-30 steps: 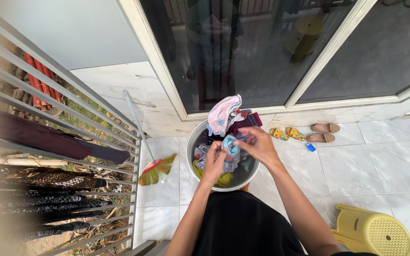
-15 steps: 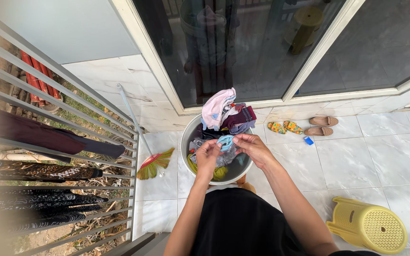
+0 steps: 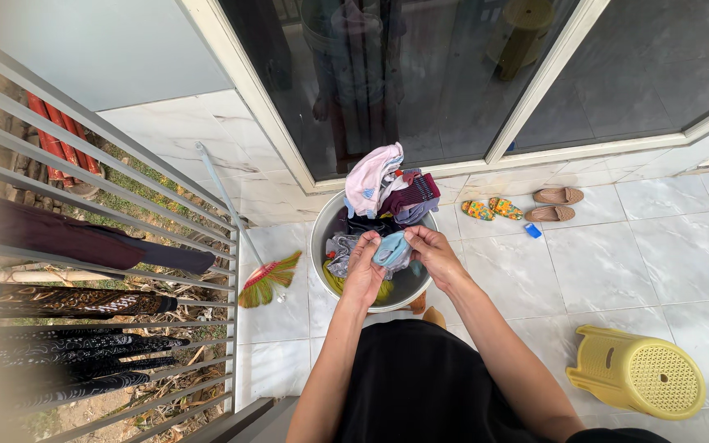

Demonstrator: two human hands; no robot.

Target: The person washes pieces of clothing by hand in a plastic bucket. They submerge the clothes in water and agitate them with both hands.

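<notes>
While both arms reach forward over the floor tiles, the left hand [image 3: 363,271] and right hand [image 3: 432,253] pinch a small light-blue cloth [image 3: 391,248] between closed fingers, just above the metal basin [image 3: 319,238] of laundry. A yellow stool [image 3: 638,371] lies at right. Beyond the basin, a broom [image 3: 266,279], sandals [image 3: 558,204] and glass doors [image 3: 420,74].

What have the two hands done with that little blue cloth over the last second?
Both hands have drawn closer together, so the left hand and right hand now bunch the small light-blue cloth tightly between them above the round metal basin. Neither grip let go. The laundry pile, the broom and the yellow plastic stool lie as before.
</notes>
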